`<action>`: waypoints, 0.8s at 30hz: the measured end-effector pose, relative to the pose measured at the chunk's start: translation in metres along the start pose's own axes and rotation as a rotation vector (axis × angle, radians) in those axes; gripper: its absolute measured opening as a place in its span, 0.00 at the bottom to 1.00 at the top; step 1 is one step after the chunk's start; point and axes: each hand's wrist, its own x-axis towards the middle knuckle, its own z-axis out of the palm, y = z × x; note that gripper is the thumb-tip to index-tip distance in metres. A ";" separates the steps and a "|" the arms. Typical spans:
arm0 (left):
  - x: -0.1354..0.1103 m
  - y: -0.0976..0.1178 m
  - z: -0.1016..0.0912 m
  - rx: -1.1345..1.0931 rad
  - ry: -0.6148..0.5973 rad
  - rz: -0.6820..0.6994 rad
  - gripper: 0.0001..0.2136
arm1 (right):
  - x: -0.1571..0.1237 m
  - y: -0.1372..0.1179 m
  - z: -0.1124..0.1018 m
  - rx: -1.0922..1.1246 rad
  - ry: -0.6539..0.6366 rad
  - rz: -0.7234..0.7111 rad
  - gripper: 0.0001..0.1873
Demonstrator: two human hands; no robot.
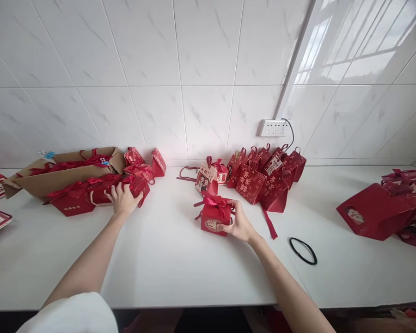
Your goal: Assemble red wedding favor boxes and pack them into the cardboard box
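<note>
Gripping the bow box [207,215] by its right side, the right hand [236,223] has its thumb on the front and its fingers closed around the edge. That box, the landmark for all else, sits upright near the middle of the white bench [166,263], a red ribbon bow on top and a round gold label [213,225] on its front. Left of the bow box, the left hand [123,200] lies with fingers spread over the red boxes [72,203]; they touch, but whether they grip cannot be told. Those boxes line up left of the bow box, some with ribbons, one with a rope handle. Farther back on that side is the open carton [65,181], with red ribbon inside and a blue clip [48,155] at its back edge. Directly behind the bow box stands a picture box [205,179], with a small box [222,175] next to it. Behind and to the right of the bow box, the gold-lettered boxes [251,184] crowd together, some upright and some leaning, with a loose ribbon [270,224] in front of them. Right of the bow box and nearer the viewer lies a black band [303,251]; much farther right, a large box [377,210] lies tilted. Above and right of the bow box, a power strip [273,128] hangs on the tiled wall [152,115].
</note>
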 end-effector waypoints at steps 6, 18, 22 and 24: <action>-0.057 0.041 0.023 -0.034 0.026 0.214 0.27 | 0.000 -0.001 -0.013 0.237 0.134 -0.016 0.39; -0.133 0.170 0.018 -1.237 -0.673 0.460 0.48 | 0.012 -0.028 -0.041 0.335 -0.034 -0.075 0.55; -0.134 0.173 0.036 -1.410 -0.777 0.487 0.47 | 0.012 -0.014 -0.050 0.419 -0.002 -0.027 0.55; -0.142 0.168 0.041 -1.393 -0.785 0.507 0.46 | 0.006 -0.005 -0.051 0.454 -0.014 0.004 0.53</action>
